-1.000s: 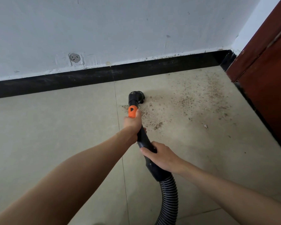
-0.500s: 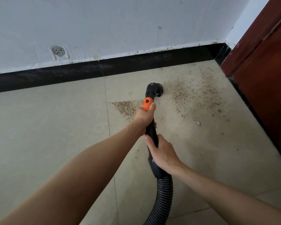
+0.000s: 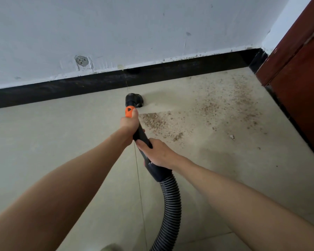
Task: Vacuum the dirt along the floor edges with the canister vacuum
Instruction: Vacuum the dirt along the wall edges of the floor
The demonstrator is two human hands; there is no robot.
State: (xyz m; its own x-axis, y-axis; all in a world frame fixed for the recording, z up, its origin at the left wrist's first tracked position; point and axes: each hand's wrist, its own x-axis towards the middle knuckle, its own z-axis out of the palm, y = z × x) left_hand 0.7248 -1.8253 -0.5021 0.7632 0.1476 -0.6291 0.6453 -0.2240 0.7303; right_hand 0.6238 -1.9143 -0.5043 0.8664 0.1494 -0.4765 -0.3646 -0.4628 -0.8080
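A black vacuum nozzle (image 3: 134, 100) with an orange collar (image 3: 130, 111) rests on the beige tile floor, close to the black baseboard (image 3: 91, 86). My left hand (image 3: 129, 124) grips the wand just behind the orange collar. Lower down, my right hand (image 3: 158, 153) grips the black handle where the ribbed grey hose (image 3: 170, 205) begins. Brown dirt (image 3: 207, 109) is scattered to the right of the nozzle, toward the corner. A cleaned strip runs right from the nozzle through the dirt.
A dark red wooden door (image 3: 301, 69) and its frame stand at the right, meeting the baseboard in the corner. The white wall (image 3: 134, 29) has a patched hole (image 3: 82, 60) at the left. The floor left of the nozzle shows no dirt.
The nozzle has swept from the right back toward the left and nearer the baseboard, leaving a cleaned strip through the dirt. Both hands keep their grip.
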